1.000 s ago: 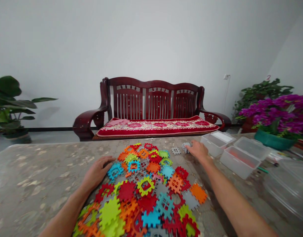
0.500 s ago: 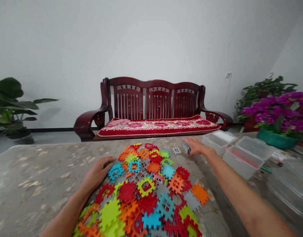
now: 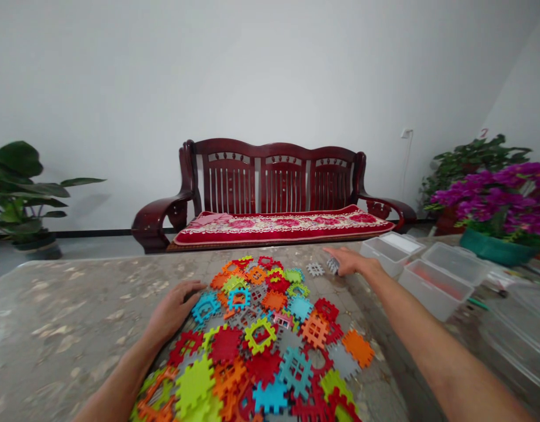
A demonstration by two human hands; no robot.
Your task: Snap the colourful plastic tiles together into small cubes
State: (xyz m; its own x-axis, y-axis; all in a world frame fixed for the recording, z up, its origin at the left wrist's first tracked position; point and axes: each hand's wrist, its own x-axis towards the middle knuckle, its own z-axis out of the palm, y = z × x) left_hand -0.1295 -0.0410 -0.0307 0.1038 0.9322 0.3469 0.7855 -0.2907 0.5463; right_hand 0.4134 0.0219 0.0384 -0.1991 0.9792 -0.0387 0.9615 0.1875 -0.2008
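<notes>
Covering part of a small stack of gray toothed pieces (image 3: 332, 266), the right hand (image 3: 352, 262) lies over the table (image 3: 76, 328) with its index finger stretched out past them; its thumb and lower fingers are mostly out of sight, so I cannot tell whether they pinch the stack. A single gray piece (image 3: 315, 269) lies flat just to the left of that stack. The left hand (image 3: 175, 303) rests by the left edge of the colored pile (image 3: 263, 364), thumb and fingers parted in a loose curve (whether the fingertips touch the blue piece (image 3: 203, 309) beside them is hard to make out). Pieces in the pile overlap, many showing only a corner, and the nearest are cut off by the bottom edge. To the right stand two clear boxes (image 3: 421, 299); the nearer holds something orange-red, blurred through the plastic. A larger clear container (image 3: 516, 340) runs out of view at the right edge, as do the purple flowers (image 3: 507, 193). The table hides the lower part of the wooden bench (image 3: 282, 176) behind it.
</notes>
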